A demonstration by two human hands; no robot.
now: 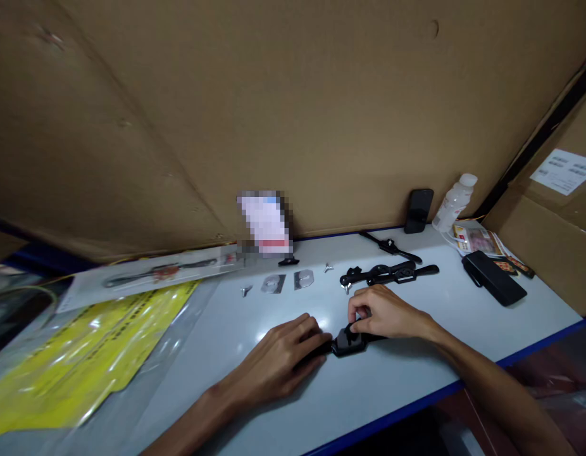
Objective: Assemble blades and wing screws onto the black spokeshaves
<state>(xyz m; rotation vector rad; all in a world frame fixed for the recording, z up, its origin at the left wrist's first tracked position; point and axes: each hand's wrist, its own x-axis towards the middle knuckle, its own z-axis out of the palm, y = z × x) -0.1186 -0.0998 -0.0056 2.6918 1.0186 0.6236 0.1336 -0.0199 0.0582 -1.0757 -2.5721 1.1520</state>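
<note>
A black spokeshave body [341,348] lies on the table in front of me. My left hand [290,354] is closed around its left handle. With bent fingertips, my right hand [388,313] pinches a small black cap piece [352,332] at the spokeshave's middle; the fingers partly hide it. Behind the hands lie two flat, slotted metal blades [273,284], silver wing screws [246,291] and a loose black cap [289,261]. More black spokeshave bodies [426,271] rest beyond my right hand, with one [392,245] farther back.
Clear plastic bags with yellow printed sheets [98,354] cover the table's left side. A lit screen [265,221] and a dark phone [419,211] lean on the cardboard wall [293,114]. At right stand a bottle [455,204] and a black case [495,278].
</note>
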